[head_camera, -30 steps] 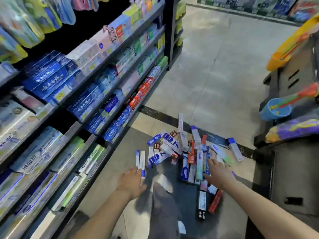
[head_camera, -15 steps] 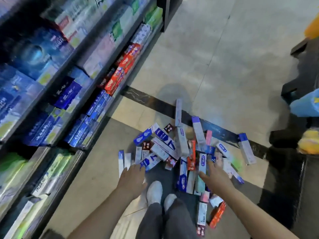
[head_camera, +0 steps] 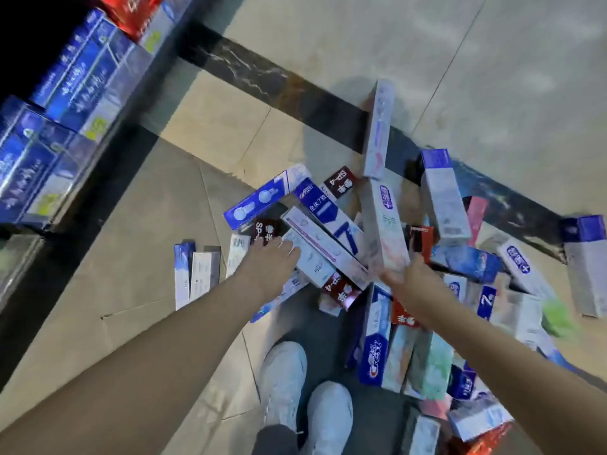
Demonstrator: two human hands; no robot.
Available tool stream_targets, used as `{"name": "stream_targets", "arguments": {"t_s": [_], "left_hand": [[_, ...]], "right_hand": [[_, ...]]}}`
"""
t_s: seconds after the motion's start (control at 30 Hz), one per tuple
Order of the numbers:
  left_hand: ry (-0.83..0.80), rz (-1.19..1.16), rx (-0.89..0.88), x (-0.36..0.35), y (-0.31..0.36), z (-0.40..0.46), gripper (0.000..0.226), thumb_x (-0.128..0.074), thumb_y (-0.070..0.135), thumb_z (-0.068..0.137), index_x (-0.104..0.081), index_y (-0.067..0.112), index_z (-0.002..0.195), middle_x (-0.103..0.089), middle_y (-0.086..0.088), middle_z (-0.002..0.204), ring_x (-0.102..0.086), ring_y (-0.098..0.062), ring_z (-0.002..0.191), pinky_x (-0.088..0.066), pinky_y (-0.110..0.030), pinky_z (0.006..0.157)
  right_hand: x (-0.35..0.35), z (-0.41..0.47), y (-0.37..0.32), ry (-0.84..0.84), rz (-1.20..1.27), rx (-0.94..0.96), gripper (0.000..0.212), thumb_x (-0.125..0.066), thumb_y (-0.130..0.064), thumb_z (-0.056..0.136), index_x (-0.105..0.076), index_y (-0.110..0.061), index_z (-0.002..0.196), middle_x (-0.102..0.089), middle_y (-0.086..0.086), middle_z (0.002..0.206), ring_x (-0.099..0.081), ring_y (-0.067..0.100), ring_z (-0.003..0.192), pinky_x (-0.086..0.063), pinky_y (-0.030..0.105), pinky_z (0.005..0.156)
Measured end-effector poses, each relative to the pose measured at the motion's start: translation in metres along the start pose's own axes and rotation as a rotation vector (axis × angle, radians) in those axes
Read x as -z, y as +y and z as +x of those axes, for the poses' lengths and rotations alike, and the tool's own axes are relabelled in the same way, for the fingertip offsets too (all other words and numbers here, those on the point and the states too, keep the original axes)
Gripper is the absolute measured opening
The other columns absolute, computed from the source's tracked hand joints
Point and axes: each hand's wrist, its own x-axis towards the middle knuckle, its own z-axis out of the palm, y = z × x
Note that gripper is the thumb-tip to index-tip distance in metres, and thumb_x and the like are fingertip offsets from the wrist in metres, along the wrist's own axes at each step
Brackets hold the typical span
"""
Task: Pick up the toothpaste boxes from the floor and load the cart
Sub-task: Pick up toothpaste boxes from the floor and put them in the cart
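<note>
Tiled shop floor (head_camera: 492,77): toothpaste boxes (head_camera: 377,257) heaped at 3 o'clock. Left hand (head_camera: 272,264) flat, fingers on white box (head_camera: 315,254). Right hand (head_camera: 407,274) grasps pale box (head_camera: 384,231). White shoes (head_camera: 305,402) at 6 o'clock.

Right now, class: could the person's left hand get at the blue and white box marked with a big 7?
Probably yes. The left hand already rests on the pale box beside the blue and white box marked 7, which lies uncovered on top of the pile.

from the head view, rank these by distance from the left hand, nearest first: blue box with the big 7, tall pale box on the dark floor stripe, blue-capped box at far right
From the left hand:
1. blue box with the big 7, just right of the fingers.
2. tall pale box, up on the dark stripe.
3. blue-capped box, at the far right edge.
</note>
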Motion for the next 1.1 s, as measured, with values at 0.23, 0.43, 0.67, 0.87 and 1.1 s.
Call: {"name": "stream_targets", "arguments": {"t_s": [0.23,0.43,0.67,0.87,1.1], "left_hand": [[-0.054,0.059,0.036,-0.028,0.007,0.045,0.09,-0.063,0.031,0.086,-0.004,0.012,0.151,-0.001,-0.009,0.159,-0.007,-0.028,0.146,-0.017,-0.05,0.115],[-0.009,0.201,0.083,-0.034,0.014,0.056,0.081,-0.055,0.022,0.091,0.001,0.017,0.151,-0.007,-0.013,0.156,-0.014,-0.03,0.142,-0.021,-0.048,0.113],[0.026,0.228,0.13,-0.029,0.032,0.066,0.071,-0.061,0.026,0.085,-0.019,0.015,0.142,-0.019,-0.015,0.149,-0.018,-0.032,0.14,-0.024,-0.05,0.11],[-0.051,0.076,0.106,-0.027,0.034,0.041,0.053,-0.061,0.018,0.086,-0.034,0.012,0.132,-0.047,-0.012,0.133,-0.045,-0.031,0.121,-0.038,-0.038,0.096],[0.005,-0.338,0.336,0.04,0.014,-0.075,0.061,-0.062,0.046,0.084,-0.035,0.018,0.132,-0.055,-0.006,0.121,-0.054,-0.025,0.11,-0.042,-0.031,0.074]], "right_hand": [[-0.02,0.041,0.009,0.015,0.444,-0.16,0.055,-0.06,-0.034,0.087,-0.045,-0.003,0.129,-0.064,0.011,0.105,-0.063,0.027,0.088,-0.053,0.039,0.073],[-0.013,0.045,0.014,-0.014,0.601,-0.183,0.034,-0.072,-0.03,0.081,-0.059,-0.008,0.104,-0.068,0.007,0.088,-0.067,0.023,0.076,-0.049,0.028,0.057],[0.017,0.027,0.028,-0.078,0.492,-0.114,0.02,-0.066,-0.031,0.085,-0.063,-0.012,0.081,-0.067,0.002,0.075,-0.065,0.016,0.068,-0.058,0.036,0.071],[0.026,0.014,0.037,-0.049,0.437,-0.034,0.02,-0.063,-0.028,0.088,-0.064,-0.008,0.091,-0.065,-0.003,0.071,-0.06,0.009,0.056,-0.045,0.02,0.044],[0.082,-0.08,0.027,0.039,0.465,-0.004,0.019,-0.067,-0.028,0.084,-0.064,-0.012,0.093,-0.068,-0.002,0.082,-0.057,0.013,0.062,-0.039,0.025,0.052]]}}
